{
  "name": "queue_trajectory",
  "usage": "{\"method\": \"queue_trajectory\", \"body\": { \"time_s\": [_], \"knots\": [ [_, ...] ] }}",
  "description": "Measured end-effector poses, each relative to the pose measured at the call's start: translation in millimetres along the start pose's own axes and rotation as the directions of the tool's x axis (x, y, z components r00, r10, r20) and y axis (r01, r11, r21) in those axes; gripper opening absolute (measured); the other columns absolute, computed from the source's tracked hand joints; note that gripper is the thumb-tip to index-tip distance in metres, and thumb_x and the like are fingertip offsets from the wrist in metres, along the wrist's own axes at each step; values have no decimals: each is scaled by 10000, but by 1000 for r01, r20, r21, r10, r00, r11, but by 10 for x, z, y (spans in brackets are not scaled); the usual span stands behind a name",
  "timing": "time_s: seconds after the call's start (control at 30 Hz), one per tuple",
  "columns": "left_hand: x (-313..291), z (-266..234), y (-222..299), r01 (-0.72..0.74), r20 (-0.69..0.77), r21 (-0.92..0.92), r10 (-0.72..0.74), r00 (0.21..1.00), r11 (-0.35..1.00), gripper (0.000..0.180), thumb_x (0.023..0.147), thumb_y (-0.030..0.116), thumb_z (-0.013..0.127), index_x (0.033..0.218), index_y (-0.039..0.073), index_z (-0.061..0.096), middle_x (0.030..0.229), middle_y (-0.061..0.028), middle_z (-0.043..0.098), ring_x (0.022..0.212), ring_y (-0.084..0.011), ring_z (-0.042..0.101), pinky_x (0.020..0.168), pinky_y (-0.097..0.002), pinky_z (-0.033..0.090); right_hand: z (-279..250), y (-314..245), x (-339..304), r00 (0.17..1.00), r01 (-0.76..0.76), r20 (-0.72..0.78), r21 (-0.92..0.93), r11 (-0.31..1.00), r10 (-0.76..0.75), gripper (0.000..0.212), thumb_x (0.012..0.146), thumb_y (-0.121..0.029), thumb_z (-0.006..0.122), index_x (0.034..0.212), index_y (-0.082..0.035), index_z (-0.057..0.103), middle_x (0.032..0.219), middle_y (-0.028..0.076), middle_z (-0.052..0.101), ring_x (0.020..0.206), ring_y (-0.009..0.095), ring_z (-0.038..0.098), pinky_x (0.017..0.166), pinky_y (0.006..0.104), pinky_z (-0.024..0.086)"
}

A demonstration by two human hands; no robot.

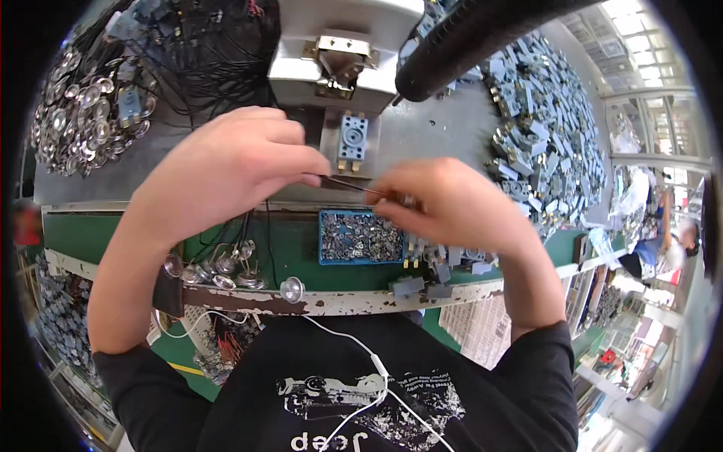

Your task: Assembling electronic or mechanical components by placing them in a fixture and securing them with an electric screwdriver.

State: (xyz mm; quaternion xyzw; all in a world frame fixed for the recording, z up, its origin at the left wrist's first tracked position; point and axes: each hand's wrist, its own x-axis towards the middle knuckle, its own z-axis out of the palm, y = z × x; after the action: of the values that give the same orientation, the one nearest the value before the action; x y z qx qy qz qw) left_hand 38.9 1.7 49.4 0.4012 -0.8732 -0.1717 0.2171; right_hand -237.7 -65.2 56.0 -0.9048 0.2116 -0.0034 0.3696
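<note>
My left hand (pixel 245 154) is closed in a pinch on one end of a thin, dark, wire-like strand (pixel 348 185). The other end runs into the closed fingers of my right hand (pixel 448 197), blurred by motion, where something small and brownish shows. Just beyond the strand, a grey-blue plastic block (pixel 353 138) with a round recess and brass terminals lies on a metal plate (pixel 329 143). Nearer to me sits a blue tray (pixel 321 260) of small metal pieces (pixel 361 237). A black cord (pixel 269 233) hangs down below my left hand.
A metal machine (pixel 301 83) stands behind the block, with a thick black arm (pixel 467 53) at upper right. Shiny round cups (pixel 86 113) and black cables (pixel 218 68) are heaped left, grey-blue blocks (pixel 546 128) right. More cups (pixel 226 264) lie near the table edge (pixel 339 303).
</note>
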Motion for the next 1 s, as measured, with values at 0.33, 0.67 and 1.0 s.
{"method": "queue_trajectory", "body": {
  "time_s": [0.33,0.67,1.0],
  "knots": [
    [13,304,104,128,-168,-60,-137,976,990,232,822,38,754,1051,64,730,775,-69,594,765,-279,617,658,-388,485,415,162,-252,906,154,-412,541,827,101,421,962,52,676,1363,55,548,1261,157,679,1103,219,713,968,333,573],
    [114,117,178,-9,-136,51,15,991,999,197,798,111,798,976,63,728,756,-60,615,695,-266,620,627,-385,482,433,182,-75,973,10,-87,940,341,213,452,1112,-148,475,1514,46,401,1328,228,648,1222,280,660,1070,401,530],
    [46,23,126,76,-147,-10,-77,986,997,177,842,113,767,995,33,732,800,-91,673,728,-287,639,669,-389,503,473,86,90,960,64,-154,934,351,235,480,1129,-195,433,1545,33,365,1361,246,621,1221,297,658,1072,419,531]
  ]
}}
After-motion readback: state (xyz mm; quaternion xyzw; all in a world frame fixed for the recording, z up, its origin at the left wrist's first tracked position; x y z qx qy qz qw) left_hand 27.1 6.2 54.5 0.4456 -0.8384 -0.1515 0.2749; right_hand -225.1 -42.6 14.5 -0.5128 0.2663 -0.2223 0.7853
